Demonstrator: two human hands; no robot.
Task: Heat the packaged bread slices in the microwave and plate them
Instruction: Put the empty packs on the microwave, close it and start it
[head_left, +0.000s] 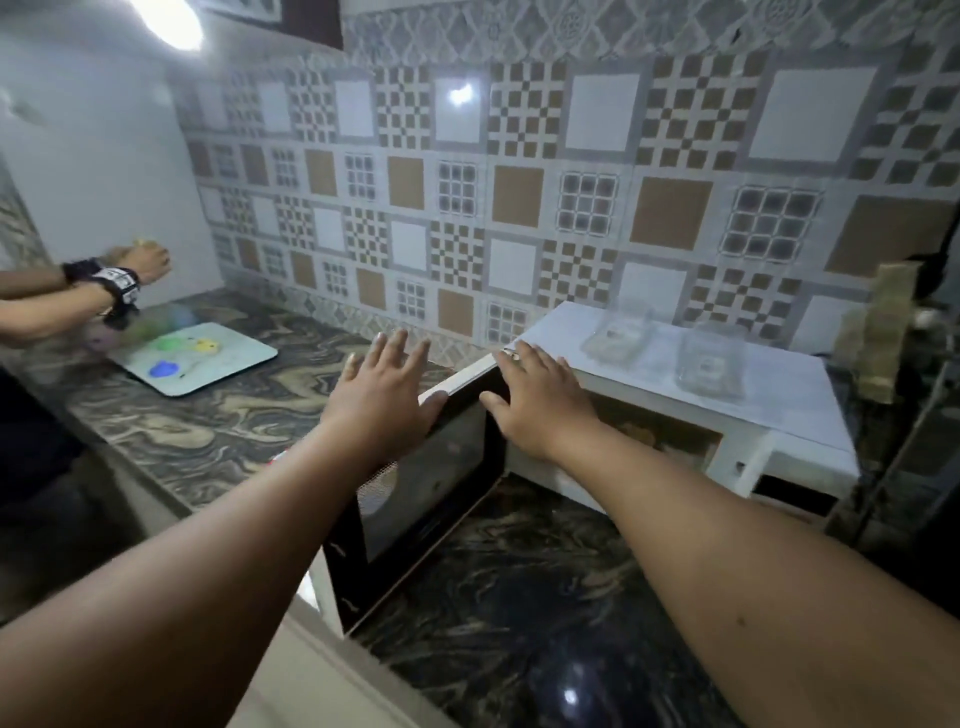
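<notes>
A white microwave (691, 395) stands on the marbled counter against the tiled wall. Its black glass door (415, 499) is swung open toward me. My left hand (384, 395) rests flat on the outer side of the door near its top edge, fingers spread. On the door's top corner next to the oven body lies my right hand (540, 400), fingers apart and holding nothing. Something brownish shows dimly inside the cavity (654, 431); I cannot tell what it is. A white square plate (228, 358) with coloured blobs lies on the counter at the left.
Two clear glass jars (618, 332) (711, 358) stand on top of the microwave. Another person's hands (140, 265), with a dark wrist strap, work above the plate at the far left. Dark stand and cloth (888, 332) crowd the right edge. The counter edge runs diagonally below.
</notes>
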